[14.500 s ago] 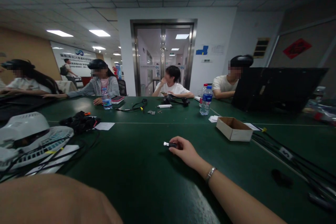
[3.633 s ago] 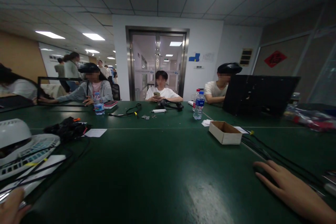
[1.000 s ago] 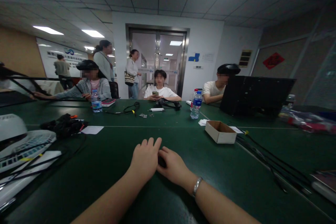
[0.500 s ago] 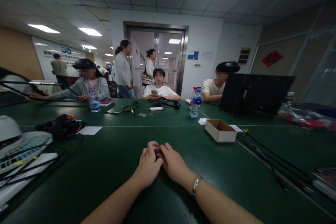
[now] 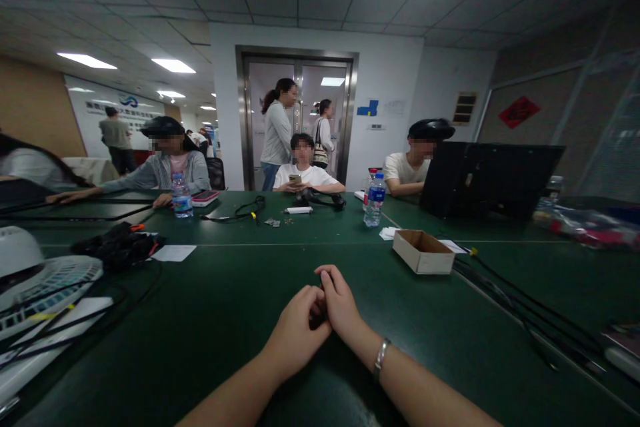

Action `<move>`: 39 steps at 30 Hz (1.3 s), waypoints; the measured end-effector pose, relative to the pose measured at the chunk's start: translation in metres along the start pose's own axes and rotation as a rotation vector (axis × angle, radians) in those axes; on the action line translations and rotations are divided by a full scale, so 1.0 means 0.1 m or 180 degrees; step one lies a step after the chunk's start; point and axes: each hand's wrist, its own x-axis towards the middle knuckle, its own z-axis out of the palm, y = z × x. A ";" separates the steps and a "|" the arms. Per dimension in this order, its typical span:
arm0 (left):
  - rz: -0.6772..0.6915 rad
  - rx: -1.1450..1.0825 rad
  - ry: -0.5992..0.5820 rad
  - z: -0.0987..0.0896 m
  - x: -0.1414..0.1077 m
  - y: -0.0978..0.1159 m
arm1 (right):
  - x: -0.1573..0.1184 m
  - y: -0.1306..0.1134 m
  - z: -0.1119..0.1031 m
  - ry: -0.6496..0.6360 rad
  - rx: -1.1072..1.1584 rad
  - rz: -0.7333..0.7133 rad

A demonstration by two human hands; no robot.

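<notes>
My left hand [image 5: 300, 323] is closed over the green table [image 5: 220, 333], its fingers curled in toward my right hand. My right hand [image 5: 343, 307], with a silver bracelet [image 5: 381, 359] on the wrist, presses against the left one, its fingers bent and held together. The two hands touch at the fingers. A dark spot shows between them, but whether it is a small object or shadow I cannot make out.
An open cardboard box [image 5: 423, 261] stands to the right, near black cables [image 5: 515, 300]. Water bottles [image 5: 374, 203] and a black strap [image 5: 323, 198] are farther back. At left lie a white fan [image 5: 55, 283] and a black bundle [image 5: 117, 245]. Several people sit or walk beyond.
Both hands have shifted slightly right, and my right fingers now reach farther forward past the left. Two people behind walked rightward. The seated person at left lowered a dark frame to the table.
</notes>
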 end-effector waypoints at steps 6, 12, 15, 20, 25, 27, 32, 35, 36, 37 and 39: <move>-0.0073 -0.0249 0.0020 -0.02 0.00 0.01 | 0.01 0.00 -0.02 0.0000 0.0337 0.0165; -0.0224 -0.0606 0.0221 -0.05 0.06 -0.14 | 0.03 -0.02 -0.06 -0.0072 0.0988 0.0400; -0.0166 -0.0654 0.0391 -0.11 0.10 -0.23 | 0.04 -0.01 -0.10 0.0031 0.1112 0.0432; -0.0349 -0.0169 0.0519 -0.24 0.14 -0.33 | 0.05 0.04 -0.13 0.0177 0.1480 0.0795; -0.0411 -0.0282 0.0630 -0.29 0.19 -0.44 | 0.05 0.02 -0.09 -0.0101 0.2101 0.0841; -0.0412 -0.0414 0.0645 -0.28 0.21 -0.48 | 0.03 0.00 -0.08 -0.0236 0.2181 0.0794; -0.0431 -0.0711 0.0739 -0.24 0.22 -0.52 | 0.02 0.00 -0.09 -0.0541 0.2084 0.0675; -0.0439 -0.0866 0.0738 -0.23 0.22 -0.52 | 0.02 0.02 -0.09 -0.0691 0.1923 0.0609; -0.0435 -0.0891 0.0738 -0.23 0.22 -0.53 | 0.03 0.02 -0.09 -0.0714 0.1882 0.0586; -0.0428 -0.0910 0.0744 -0.24 0.22 -0.53 | 0.03 0.02 -0.09 -0.0723 0.1844 0.0562; -0.0419 -0.0933 0.0730 -0.24 0.22 -0.54 | 0.03 0.02 -0.09 -0.0737 0.1761 0.0507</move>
